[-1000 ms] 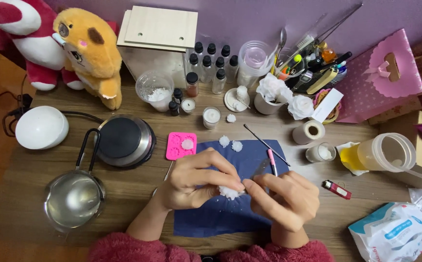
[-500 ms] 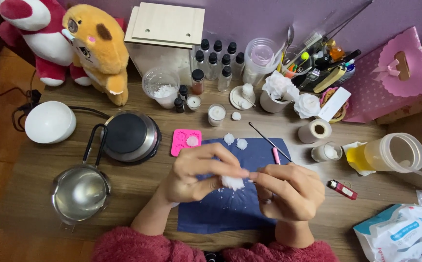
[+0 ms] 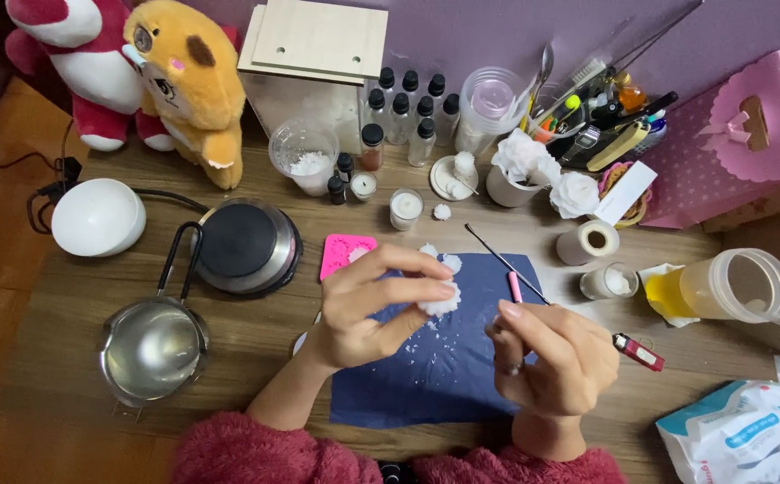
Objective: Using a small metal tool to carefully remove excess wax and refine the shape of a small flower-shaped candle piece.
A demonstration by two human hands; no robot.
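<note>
White wax piece (image 3: 440, 300), small and flower-like, sits pinched between the thumb and fingertips of the left hand (image 3: 374, 305), held just above the dark blue mat (image 3: 443, 367) at the near middle of the wooden table (image 3: 40, 305); the right hand (image 3: 551, 358) is curled closed around a thin metal tool with a pink grip (image 3: 513, 285), whose point slants away to the far left, just right of the wax piece; white crumbs lie scattered on the mat beneath both hands, and a few more small white wax shapes (image 3: 439, 257) rest at its far edge; a pink silicone mould (image 3: 345, 254) lies just left of the mat's far corner; farther left stand a round black hot plate (image 3: 245, 246) and, nearer, a small steel pot (image 3: 153, 350) with a black handle; a white dome-shaped object (image 3: 99, 217) sits at the far left; dark-capped bottles (image 3: 405, 115) cluster at the far middle beside a clear cup of white flakes (image 3: 305, 157); a roll of tape (image 3: 587, 242) and a clear plastic jug with yellow liquid (image 3: 730, 287) stand to the right; two plush toys (image 3: 139, 72) lean at the far left corner.
</note>
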